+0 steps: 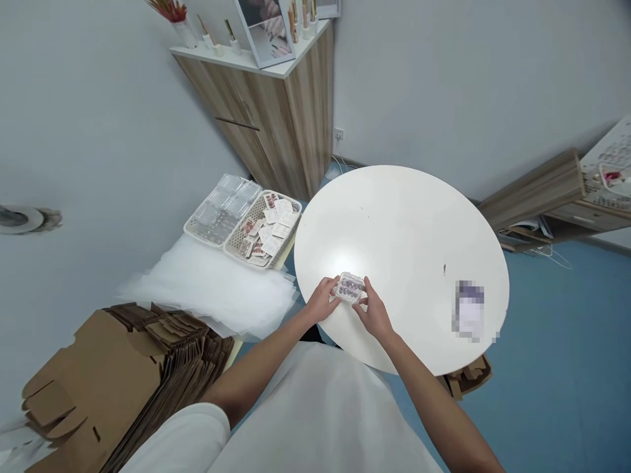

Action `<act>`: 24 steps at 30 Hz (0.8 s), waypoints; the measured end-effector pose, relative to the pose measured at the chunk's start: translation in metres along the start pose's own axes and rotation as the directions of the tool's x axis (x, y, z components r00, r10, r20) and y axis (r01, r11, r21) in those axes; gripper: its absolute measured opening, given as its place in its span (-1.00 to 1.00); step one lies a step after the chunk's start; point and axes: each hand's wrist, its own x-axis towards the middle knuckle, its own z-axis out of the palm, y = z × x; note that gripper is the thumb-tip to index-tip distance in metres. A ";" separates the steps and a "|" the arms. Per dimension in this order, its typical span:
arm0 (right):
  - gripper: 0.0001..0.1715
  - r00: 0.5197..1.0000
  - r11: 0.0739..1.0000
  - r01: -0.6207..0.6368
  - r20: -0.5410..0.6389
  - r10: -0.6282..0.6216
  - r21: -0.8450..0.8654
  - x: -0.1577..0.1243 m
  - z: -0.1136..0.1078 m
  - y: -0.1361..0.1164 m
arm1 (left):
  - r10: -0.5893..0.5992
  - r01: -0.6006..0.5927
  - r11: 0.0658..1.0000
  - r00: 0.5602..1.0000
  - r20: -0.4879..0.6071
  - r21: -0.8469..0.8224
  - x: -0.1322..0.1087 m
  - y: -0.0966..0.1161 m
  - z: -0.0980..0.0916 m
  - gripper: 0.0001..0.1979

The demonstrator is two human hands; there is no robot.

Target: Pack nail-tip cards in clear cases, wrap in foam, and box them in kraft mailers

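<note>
Between both hands is a small clear plastic case [350, 287] with rows of purple, shiny pieces inside that look like press-on nails. My left hand [323, 299] grips its left side with the fingers and thumb. On the opposite side, my right hand [373, 309] pinches the case's right edge. The case is over the near left part of a round white table [404, 223]; whether it touches the tabletop I cannot tell.
Left of the table, white baskets hold clear boxes [224, 203] and printed cards [269, 230]. Translucent plastic bags [221, 282] and folded cardboard boxes [108, 374] lie nearer. A blurred item [469, 312] is at the table's right. Behind stands a wooden cabinet [276, 125].
</note>
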 end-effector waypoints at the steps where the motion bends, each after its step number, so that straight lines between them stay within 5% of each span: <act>1: -0.13 1.000 1.000 -0.015 0.000 0.015 -0.011 0.008 0.008 -0.007 | -0.008 0.008 1.000 1.000 -0.010 -0.009 0.002 -0.005 -0.009 -0.42; 11: -0.14 0.998 0.993 -0.065 0.015 0.067 -0.101 0.095 0.077 -0.046 | -0.127 0.117 0.987 0.988 -0.089 -0.110 0.038 -0.049 -0.087 -0.46; 24: -0.12 0.987 0.979 -0.160 -0.015 0.159 -0.126 0.149 0.115 -0.048 | -0.324 0.304 0.928 0.944 -0.064 -0.213 0.077 -0.086 -0.101 -0.38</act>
